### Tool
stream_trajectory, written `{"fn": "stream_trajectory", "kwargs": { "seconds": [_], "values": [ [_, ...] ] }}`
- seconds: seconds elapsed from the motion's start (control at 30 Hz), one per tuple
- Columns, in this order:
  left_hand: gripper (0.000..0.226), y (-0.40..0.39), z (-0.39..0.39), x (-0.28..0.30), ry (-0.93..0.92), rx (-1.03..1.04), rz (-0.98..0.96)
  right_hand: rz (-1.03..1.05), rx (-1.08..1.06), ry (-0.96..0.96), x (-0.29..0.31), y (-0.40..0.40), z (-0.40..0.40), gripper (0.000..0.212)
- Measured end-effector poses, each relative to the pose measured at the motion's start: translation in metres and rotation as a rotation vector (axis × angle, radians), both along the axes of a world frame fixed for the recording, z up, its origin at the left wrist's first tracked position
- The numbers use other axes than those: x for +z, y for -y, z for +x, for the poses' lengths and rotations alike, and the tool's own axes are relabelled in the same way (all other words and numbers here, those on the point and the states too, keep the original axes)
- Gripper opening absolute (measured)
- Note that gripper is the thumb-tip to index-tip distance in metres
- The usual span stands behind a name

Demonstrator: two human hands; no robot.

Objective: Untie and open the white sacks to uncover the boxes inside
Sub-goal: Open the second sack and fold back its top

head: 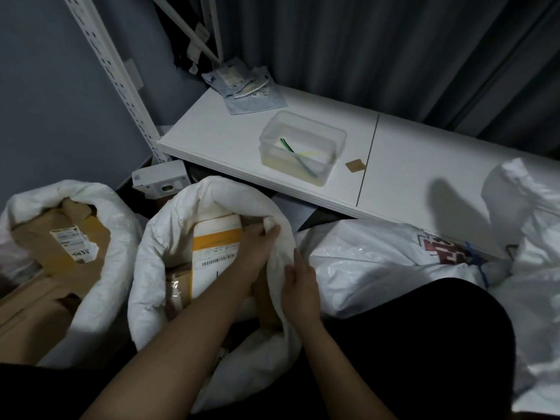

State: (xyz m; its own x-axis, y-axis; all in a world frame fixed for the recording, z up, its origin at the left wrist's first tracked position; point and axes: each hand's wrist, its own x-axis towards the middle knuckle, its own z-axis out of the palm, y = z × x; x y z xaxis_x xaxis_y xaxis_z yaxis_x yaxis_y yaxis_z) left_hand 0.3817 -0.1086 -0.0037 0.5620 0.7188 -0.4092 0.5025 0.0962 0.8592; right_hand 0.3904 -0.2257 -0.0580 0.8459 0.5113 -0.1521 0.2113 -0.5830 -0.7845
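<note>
A white sack [157, 247] stands open in the middle, its rim rolled down around a white and yellow box [216, 253] with a barcode label. My left hand [259, 241] reaches inside the sack and grips the rolled rim at its right side. My right hand [300, 286] lies on the outside of that same rim, fingers pressed on the fabric. To the left, a second white sack [112, 253] is open too, showing a brown cardboard box [65, 241] with a label. A third white sack [378, 262] with red print lies at the right.
A white low table [230, 134] stands behind, with a clear plastic tub [303, 147] holding thin ties and several flat packets [248, 86] at its far corner. A white perforated rack post [121, 74] rises at the left. More white sack fabric [533, 237] is heaped at the right edge.
</note>
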Motion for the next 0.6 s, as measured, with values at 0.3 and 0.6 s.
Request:
{"fn": "stream_trajectory", "kwargs": {
  "seconds": [0.3, 0.6],
  "values": [
    [0.026, 0.016, -0.035, -0.015, -0.057, -0.001, -0.075, 0.404, -0.362, -0.625, 0.016, -0.021, 0.033, 0.023],
    [0.023, 0.01, -0.015, -0.002, -0.094, -0.011, -0.118, 0.079, -0.029, -0.126, -0.003, -0.001, -0.017, 0.044]
  ]
}}
